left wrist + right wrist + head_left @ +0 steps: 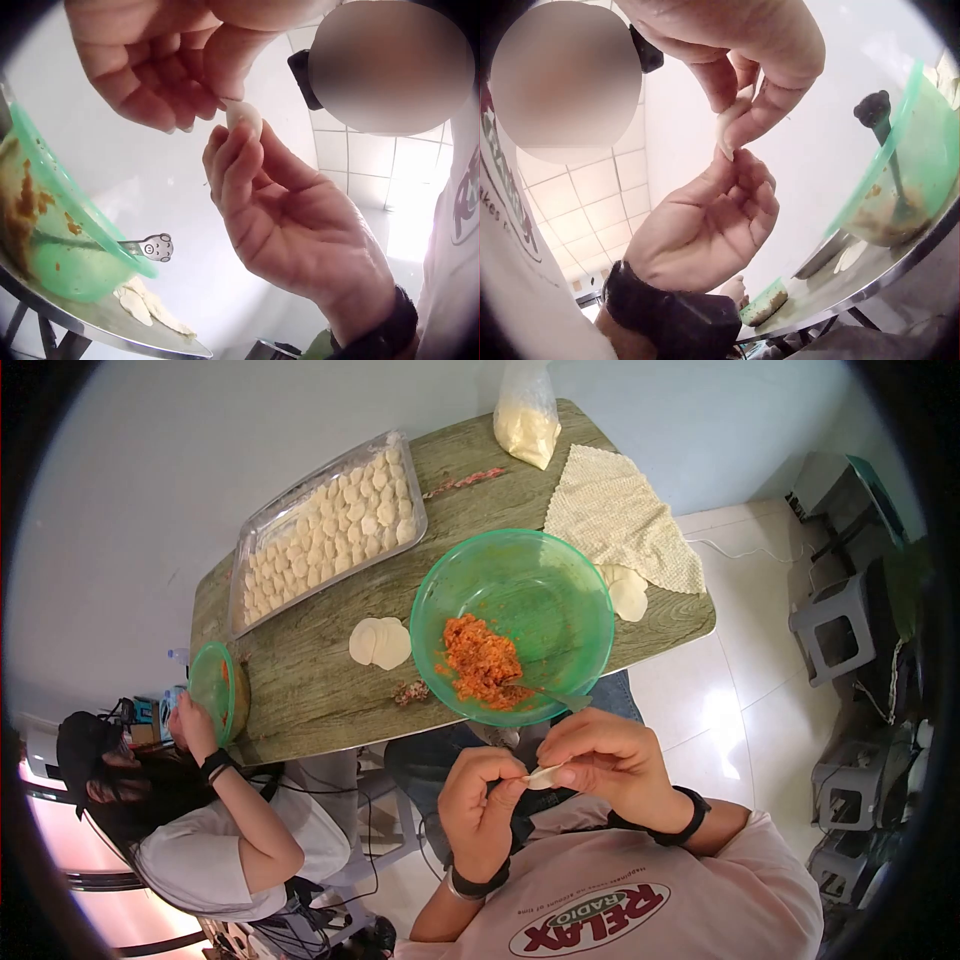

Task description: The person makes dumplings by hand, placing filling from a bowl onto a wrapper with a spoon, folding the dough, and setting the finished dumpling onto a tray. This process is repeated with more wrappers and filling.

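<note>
A small folded dumpling (pixel 545 777) of white dough is held in front of the chest, just off the table's near edge. My left hand (pixel 480 805) pinches one end of it between thumb and index finger. At its other end, the thumb and fingers of my right hand (pixel 612 765) press the dough. From the right wrist, the dumpling (pixel 735 124) shows as a curved strip with a narrow edge. Beyond the hands stands a green bowl (pixel 560 575) with orange-red filling (pixel 480 658). A spoon (pixel 156 247) with an animal-shaped handle end leans in it.
A metal tray (pixel 240 595) of dumplings lies at the back left. Round wrappers (pixel 380 643) sit left of the bowl; more wrappers (pixel 627 595) show under a cloth (pixel 610 510). A bag of flour (pixel 527 430) stands behind. Another person (pixel 240 830) works at a second bowl (pixel 240 700).
</note>
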Demonstrator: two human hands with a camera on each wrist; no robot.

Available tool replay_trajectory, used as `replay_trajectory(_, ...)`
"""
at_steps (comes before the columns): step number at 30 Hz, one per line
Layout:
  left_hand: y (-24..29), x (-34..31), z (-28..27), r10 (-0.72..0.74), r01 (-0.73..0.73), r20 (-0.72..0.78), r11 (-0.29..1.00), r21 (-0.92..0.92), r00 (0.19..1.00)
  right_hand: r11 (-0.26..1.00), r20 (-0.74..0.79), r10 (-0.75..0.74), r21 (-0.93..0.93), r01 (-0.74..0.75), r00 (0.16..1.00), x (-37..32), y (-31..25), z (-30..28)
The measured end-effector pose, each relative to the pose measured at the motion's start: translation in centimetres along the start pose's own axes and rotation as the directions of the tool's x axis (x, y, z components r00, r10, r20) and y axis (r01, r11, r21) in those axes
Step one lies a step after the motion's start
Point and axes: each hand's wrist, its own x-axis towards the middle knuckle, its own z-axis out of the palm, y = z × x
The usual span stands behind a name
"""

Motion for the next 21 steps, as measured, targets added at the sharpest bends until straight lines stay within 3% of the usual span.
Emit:
replay_trajectory(4, 0.0, 0.0, -0.3, 0.031, -0.032, 0.02, 0.998, 0.062, 0.999, 0.981, 0.016, -0.052, -0.184, 0.054, 0.999, 0.2, 0.1, -0.3)
replay_trajectory(9, 0.5, 0.3, 0.2, -0.154, 0.155, 0.019, 0.975, -0.159, 0.988, 0.999, -0.064, 0.027, 0.022, -0.026, 0.998, 0.0, 0.1, -0.1)
replay_trajectory(18, -0.9, 0.0, -0.3, -0.055, 0.057, 0.02, 0.994, -0.097, 0.998, 0.995, -0.058, 0.06, 0.081, -0.055, 0.997, 0.2, 0.1, 0.2)
replay_trajectory(21, -0.3, 0.2, -0.1, -0.102, 0.101, 0.003, 0.984, -0.146, 0.995, 0.996, -0.073, 0.069, 0.067, -0.064, 0.995, 0.3, 0.2, 0.1)
